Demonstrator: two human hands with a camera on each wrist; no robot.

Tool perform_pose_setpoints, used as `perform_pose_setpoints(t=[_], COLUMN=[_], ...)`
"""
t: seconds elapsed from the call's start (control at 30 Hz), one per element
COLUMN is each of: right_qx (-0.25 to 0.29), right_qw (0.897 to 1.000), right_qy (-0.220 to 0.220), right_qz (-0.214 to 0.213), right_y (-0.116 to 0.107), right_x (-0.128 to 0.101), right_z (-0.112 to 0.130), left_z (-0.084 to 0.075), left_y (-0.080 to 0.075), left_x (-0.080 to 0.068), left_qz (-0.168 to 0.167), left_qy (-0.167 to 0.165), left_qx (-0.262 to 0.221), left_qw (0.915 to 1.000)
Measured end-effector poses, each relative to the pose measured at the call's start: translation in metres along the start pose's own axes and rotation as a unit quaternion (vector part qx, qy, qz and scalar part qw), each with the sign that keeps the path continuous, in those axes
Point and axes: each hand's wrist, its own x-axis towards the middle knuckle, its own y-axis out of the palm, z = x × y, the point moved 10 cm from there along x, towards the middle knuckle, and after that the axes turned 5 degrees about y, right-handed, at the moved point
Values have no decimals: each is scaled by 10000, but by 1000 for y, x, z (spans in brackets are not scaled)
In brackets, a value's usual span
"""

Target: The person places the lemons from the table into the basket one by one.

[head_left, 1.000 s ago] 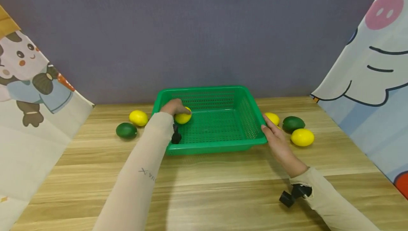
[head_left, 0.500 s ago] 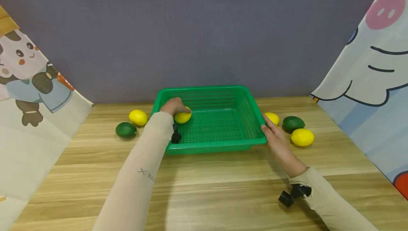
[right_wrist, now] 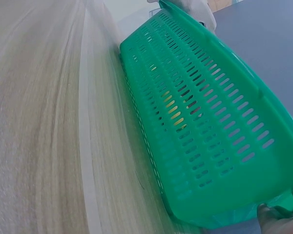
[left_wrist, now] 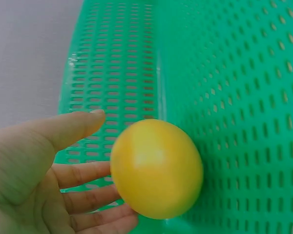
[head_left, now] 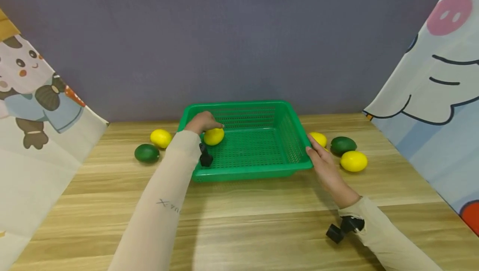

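A green plastic basket (head_left: 247, 148) with slotted walls stands on the table. Inside its left end lies a yellow lemon (head_left: 214, 137), which is also the round lemon (left_wrist: 156, 170) in the left wrist view. My left hand (head_left: 203, 122) is over that end of the basket; in its wrist view the fingers (left_wrist: 90, 197) reach out loosely to the lemon's side, while the thumb stands apart from it. At the right front corner my right hand (head_left: 325, 165) grips the basket rim, thumb at the edge and fingers along the outer wall.
Left of the basket are a lemon (head_left: 161, 138) and a dark green avocado-like fruit (head_left: 146, 153). On the right lie a lemon (head_left: 353, 161), another green fruit (head_left: 342, 146) and a yellow one (head_left: 319, 139) partly behind my right hand. A grey wall (head_left: 239, 46) rises behind.
My left hand has risen slightly off the lemon, more of which now shows. The right hand stays at the basket rim, and the basket keeps its place.
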Motion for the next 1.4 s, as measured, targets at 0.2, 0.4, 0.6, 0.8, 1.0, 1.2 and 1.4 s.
perform_pose_setpoints(t=[0.2,0.4,0.6,0.8,1.0,1.2,1.4], right_qx=[-21,-39,-7,-14,65,176,47], right_qw=[10000,10000,10000,10000,10000,9998,10000], right_qy=[50,87,78,63,51,24,-31], right_qz=[-40,-22,-43,-41,-1,16,-41], right_y=[-2,-1,-1,-1,1,3,1], right_x=[0,0,0,0,-1,-3,-1], right_z=[-1,-1,-2,-1,-1,1,0], left_z=[-3,-3,2,1,-1,-5,1], left_y=[-8,-18,-30,-39,-44,-54,-66], left_x=[-5,-7,-10,-14,-18,-26,-33], left_qz=[-84,-131,-69,-156,-157,-338,-523], left_qy=[134,323,397,472,473,600,655], left_qx=[-238,-497,-884,-1002,-1023,-684,-416], left_qw=[9996,9982,9953,9937,9935,9953,9956])
